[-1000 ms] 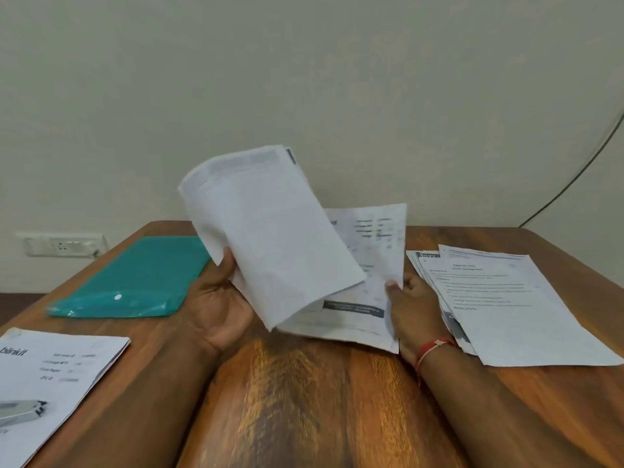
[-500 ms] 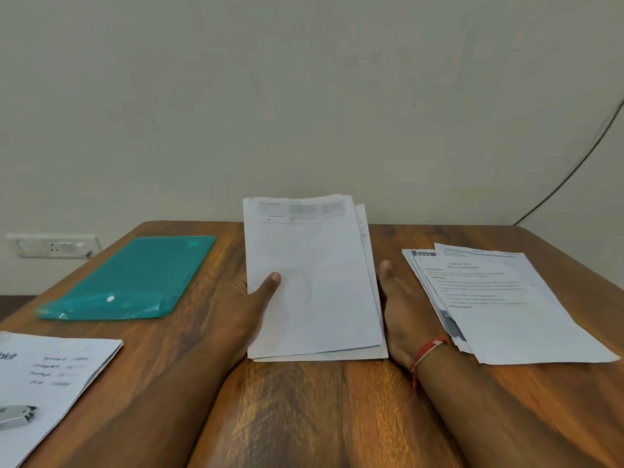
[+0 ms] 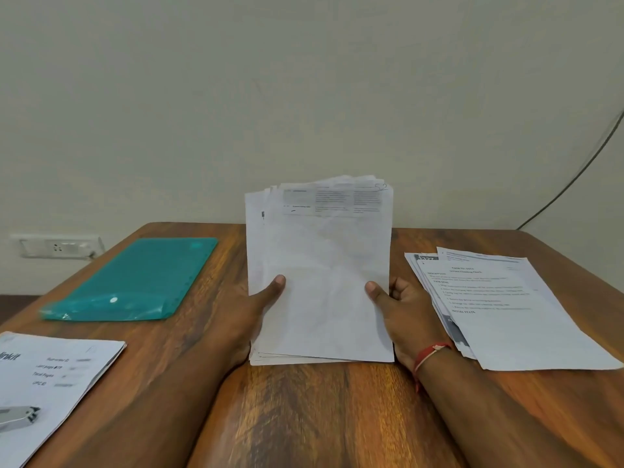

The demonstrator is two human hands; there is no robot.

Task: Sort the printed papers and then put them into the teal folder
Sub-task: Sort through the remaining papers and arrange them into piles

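A stack of printed papers [image 3: 320, 275] stands upright on its bottom edge at the middle of the wooden table [image 3: 304, 417]. My left hand [image 3: 251, 312] grips its left side, thumb on the front sheet. My right hand [image 3: 401, 315] grips its right side the same way; a red thread circles that wrist. The sheets' top edges are uneven. The teal folder [image 3: 135, 282] lies flat at the back left. A second pile of printed papers [image 3: 506, 309] lies fanned on the right.
Another printed sheet [image 3: 50, 383] lies at the front left with a metal stapler [image 3: 17, 417] on it. A wall socket [image 3: 57, 246] sits behind the table's left corner. A dark cable [image 3: 574, 177] runs down the wall at right.
The loose sheets held apart a second ago have been brought together into one stack. My right hand, then beside it, now grips its right edge, and the stack stands more upright.
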